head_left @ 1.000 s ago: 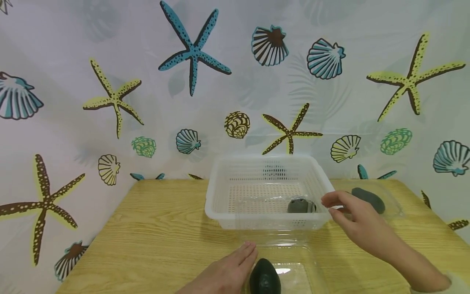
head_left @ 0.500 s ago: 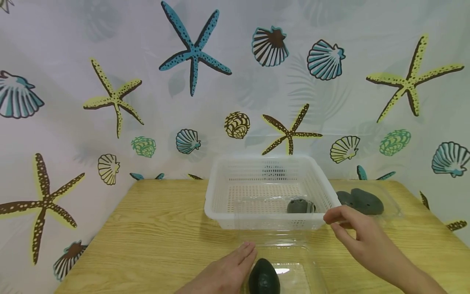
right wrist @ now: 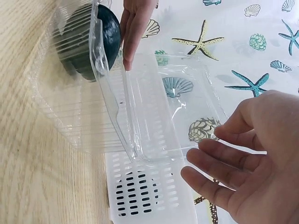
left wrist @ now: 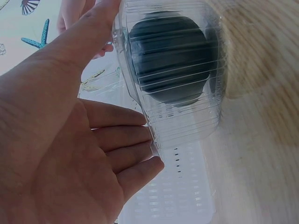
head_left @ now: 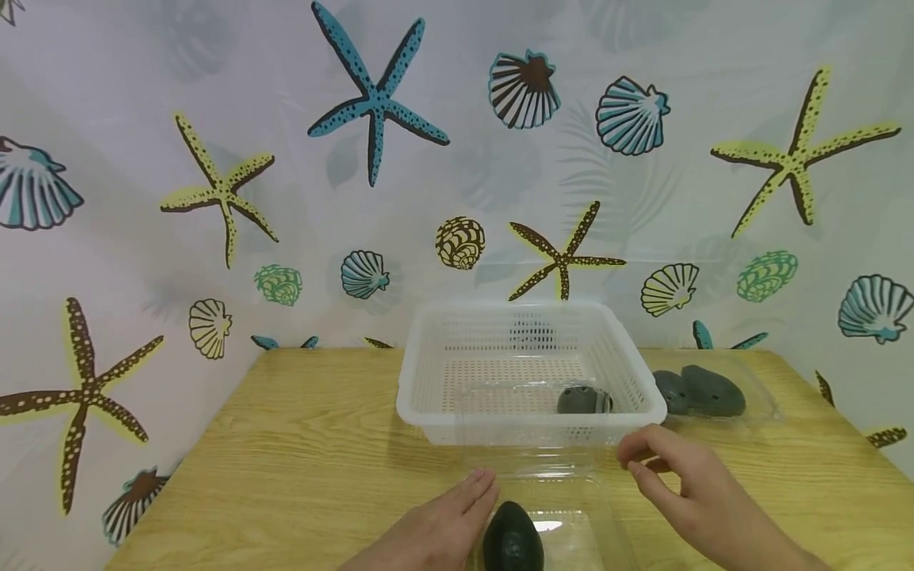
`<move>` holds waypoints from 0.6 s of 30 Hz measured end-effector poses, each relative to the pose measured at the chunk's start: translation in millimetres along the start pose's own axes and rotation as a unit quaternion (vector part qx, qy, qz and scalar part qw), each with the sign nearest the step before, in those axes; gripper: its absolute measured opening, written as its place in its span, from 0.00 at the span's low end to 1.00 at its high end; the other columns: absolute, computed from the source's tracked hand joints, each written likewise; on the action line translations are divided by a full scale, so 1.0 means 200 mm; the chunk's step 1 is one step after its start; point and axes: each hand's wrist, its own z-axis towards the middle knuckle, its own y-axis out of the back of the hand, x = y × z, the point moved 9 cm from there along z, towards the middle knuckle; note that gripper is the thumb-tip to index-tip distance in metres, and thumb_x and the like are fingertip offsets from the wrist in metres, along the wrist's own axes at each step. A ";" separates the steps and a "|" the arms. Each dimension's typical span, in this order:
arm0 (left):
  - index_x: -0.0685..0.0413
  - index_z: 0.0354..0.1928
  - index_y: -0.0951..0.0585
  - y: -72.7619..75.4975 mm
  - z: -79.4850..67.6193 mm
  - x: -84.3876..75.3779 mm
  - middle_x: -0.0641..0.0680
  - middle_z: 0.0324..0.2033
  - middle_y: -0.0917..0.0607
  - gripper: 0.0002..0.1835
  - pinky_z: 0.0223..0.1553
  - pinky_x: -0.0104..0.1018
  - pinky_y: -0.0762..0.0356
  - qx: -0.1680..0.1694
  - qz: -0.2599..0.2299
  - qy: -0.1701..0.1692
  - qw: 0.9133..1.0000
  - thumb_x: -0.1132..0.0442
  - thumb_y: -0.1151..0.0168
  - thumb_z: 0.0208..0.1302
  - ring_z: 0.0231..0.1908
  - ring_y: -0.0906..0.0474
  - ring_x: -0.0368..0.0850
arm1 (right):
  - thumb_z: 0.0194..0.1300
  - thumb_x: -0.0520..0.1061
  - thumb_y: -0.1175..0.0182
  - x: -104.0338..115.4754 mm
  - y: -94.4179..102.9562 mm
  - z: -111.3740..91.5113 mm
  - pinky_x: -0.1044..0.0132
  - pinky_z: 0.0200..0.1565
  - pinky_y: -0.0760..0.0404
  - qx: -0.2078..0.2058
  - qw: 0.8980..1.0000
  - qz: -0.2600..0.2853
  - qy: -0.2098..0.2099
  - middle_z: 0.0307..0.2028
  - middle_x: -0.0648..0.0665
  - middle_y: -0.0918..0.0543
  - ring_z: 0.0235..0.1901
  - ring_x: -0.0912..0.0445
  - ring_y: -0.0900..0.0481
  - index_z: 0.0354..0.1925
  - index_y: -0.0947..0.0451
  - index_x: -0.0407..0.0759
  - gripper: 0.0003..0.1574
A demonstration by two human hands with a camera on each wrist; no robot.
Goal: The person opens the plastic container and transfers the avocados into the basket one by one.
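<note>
A clear plastic clamshell box [head_left: 571, 539] stands at the near middle of the table, its lid [head_left: 528, 460] raised toward the basket. Inside it lies a smooth, dark green, egg-shaped thing [head_left: 512, 539], like an avocado, also visible through the ribbed wall in the left wrist view [left wrist: 170, 58]. Along the box's left side rests my left hand [head_left: 443, 523], its straight fingertips at the rim in the left wrist view. My right hand [head_left: 678, 484] hovers right of the lid, fingers loosely bent and holding nothing. Its fingertips [right wrist: 194, 154] overlap the lid's edge in the right wrist view.
Behind the box stands a white slotted basket [head_left: 410, 381] with a dark grey, stone-like lump [head_left: 578, 400] inside, seen through the lid. At the back right, another clear container [head_left: 771, 404] holds dark grey rounded lumps [head_left: 714, 391]. A seashell-print cloth [head_left: 457, 174] hangs behind the wooden table [head_left: 300, 444].
My right hand has drawn back toward me from the basket's right corner, uncovering a second grey lump in the far container. The left hand and the box have stayed put.
</note>
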 end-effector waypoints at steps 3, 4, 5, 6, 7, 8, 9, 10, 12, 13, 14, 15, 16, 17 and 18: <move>0.58 0.75 0.40 0.00 0.00 0.00 0.55 0.76 0.41 0.53 0.72 0.36 0.38 0.006 -0.008 0.004 1.000 0.26 0.46 0.60 0.76 0.44 0.48 | 0.64 0.29 0.39 0.04 -0.03 -0.01 0.71 0.35 0.17 0.003 0.999 0.016 0.028 0.39 0.62 0.20 0.37 0.69 0.22 0.43 0.24 0.56 0.21; 0.58 0.75 0.40 0.00 0.00 0.00 0.55 0.76 0.41 0.53 0.72 0.36 0.38 0.006 -0.008 0.003 1.000 0.26 0.46 0.60 0.76 0.44 0.48 | 0.64 0.29 0.39 0.05 -0.04 -0.01 0.70 0.35 0.17 0.005 0.999 0.022 0.034 0.39 0.62 0.20 0.37 0.69 0.22 0.43 0.24 0.56 0.22; 0.59 0.75 0.40 0.00 0.00 0.00 0.55 0.76 0.41 0.53 0.72 0.36 0.38 0.005 -0.009 0.001 1.000 0.26 0.47 0.60 0.76 0.44 0.48 | 0.64 0.29 0.39 0.06 -0.06 -0.01 0.70 0.35 0.16 0.014 0.999 0.032 0.035 0.40 0.61 0.20 0.38 0.68 0.22 0.44 0.24 0.57 0.22; 0.59 0.75 0.40 0.00 0.00 0.00 0.55 0.76 0.41 0.53 0.72 0.36 0.38 0.006 -0.010 0.002 1.000 0.26 0.47 0.60 0.76 0.44 0.48 | 0.65 0.30 0.39 0.06 -0.07 -0.01 0.70 0.35 0.16 0.020 0.998 0.039 0.033 0.40 0.61 0.20 0.38 0.68 0.22 0.44 0.24 0.57 0.21; 0.59 0.75 0.40 0.00 0.00 0.00 0.55 0.76 0.41 0.53 0.72 0.36 0.38 0.005 -0.010 0.000 1.000 0.26 0.47 0.61 0.76 0.44 0.48 | 0.65 0.30 0.40 0.07 -0.09 -0.01 0.70 0.35 0.16 0.026 0.998 0.046 0.031 0.40 0.61 0.20 0.38 0.68 0.22 0.45 0.24 0.57 0.21; 0.59 0.75 0.40 0.00 0.00 0.00 0.55 0.76 0.41 0.53 0.72 0.36 0.38 0.004 -0.010 -0.002 1.000 0.26 0.47 0.61 0.76 0.44 0.48 | 0.65 0.30 0.40 0.07 -0.10 -0.01 0.70 0.35 0.16 0.030 0.997 0.054 0.036 0.40 0.60 0.20 0.39 0.67 0.22 0.45 0.24 0.56 0.21; 0.59 0.75 0.40 0.00 -0.01 0.00 0.56 0.76 0.41 0.53 0.72 0.36 0.38 0.002 -0.010 -0.004 1.000 0.26 0.48 0.61 0.76 0.44 0.48 | 0.65 0.29 0.40 0.08 -0.12 -0.02 0.70 0.35 0.16 0.035 0.997 0.060 0.043 0.40 0.59 0.19 0.39 0.67 0.22 0.45 0.23 0.56 0.21; 0.59 0.75 0.40 0.00 -0.01 0.00 0.56 0.76 0.41 0.53 0.73 0.36 0.38 0.001 -0.009 -0.005 1.000 0.26 0.48 0.61 0.76 0.44 0.48 | 0.64 0.29 0.39 0.08 -0.14 -0.02 0.70 0.35 0.16 0.038 0.996 0.067 0.050 0.40 0.59 0.19 0.39 0.67 0.22 0.46 0.23 0.55 0.22; 0.59 0.75 0.40 0.01 -0.01 0.00 0.56 0.76 0.41 0.53 0.73 0.36 0.38 0.000 -0.009 -0.007 1.000 0.26 0.47 0.61 0.76 0.44 0.48 | 0.63 0.27 0.39 0.10 -0.16 -0.02 0.70 0.35 0.16 0.039 0.993 0.079 0.073 0.40 0.57 0.19 0.39 0.66 0.22 0.46 0.23 0.53 0.22; 0.59 0.75 0.40 0.01 -0.01 0.00 0.56 0.76 0.41 0.53 0.72 0.36 0.38 0.000 -0.008 -0.007 1.000 0.26 0.47 0.61 0.76 0.44 0.48 | 0.62 0.27 0.39 0.11 -0.18 -0.02 0.70 0.35 0.16 0.040 0.992 0.084 0.085 0.39 0.56 0.19 0.39 0.65 0.22 0.46 0.23 0.52 0.22; 0.59 0.75 0.40 0.01 0.00 0.00 0.55 0.76 0.41 0.53 0.73 0.35 0.39 0.001 -0.008 -0.005 1.000 0.26 0.47 0.60 0.76 0.44 0.48 | 0.61 0.27 0.39 0.12 -0.19 -0.02 0.71 0.35 0.16 0.043 0.991 0.089 0.094 0.39 0.55 0.19 0.39 0.65 0.22 0.46 0.23 0.51 0.22; 0.59 0.75 0.40 0.01 0.00 0.00 0.55 0.76 0.41 0.53 0.72 0.35 0.38 0.001 -0.007 -0.005 1.000 0.26 0.47 0.60 0.76 0.44 0.48 | 0.62 0.27 0.39 0.13 -0.21 -0.02 0.71 0.35 0.16 0.049 0.990 0.094 0.094 0.39 0.54 0.19 0.39 0.64 0.22 0.46 0.23 0.50 0.22; 0.59 0.75 0.40 0.01 0.00 0.00 0.55 0.76 0.41 0.53 0.72 0.35 0.38 0.001 -0.005 -0.004 1.000 0.26 0.46 0.60 0.76 0.44 0.48 | 0.62 0.28 0.38 0.13 -0.22 -0.02 0.71 0.36 0.16 0.053 0.989 0.096 0.094 0.39 0.54 0.18 0.39 0.64 0.22 0.46 0.23 0.50 0.21; 0.59 0.75 0.40 0.01 0.00 0.00 0.55 0.76 0.41 0.53 0.72 0.35 0.38 0.001 -0.004 -0.004 1.000 0.26 0.46 0.60 0.76 0.44 0.48 | 0.63 0.29 0.39 0.13 -0.24 -0.02 0.71 0.36 0.16 0.063 0.989 0.098 0.088 0.40 0.53 0.18 0.39 0.64 0.22 0.46 0.24 0.51 0.19; 0.59 0.75 0.40 0.01 0.00 0.00 0.55 0.76 0.41 0.53 0.72 0.36 0.37 0.001 -0.003 -0.004 1.000 0.26 0.46 0.60 0.75 0.44 0.48 | 0.64 0.30 0.39 0.13 -0.26 -0.02 0.71 0.37 0.16 0.072 0.989 0.097 0.083 0.40 0.53 0.18 0.39 0.63 0.22 0.46 0.24 0.51 0.18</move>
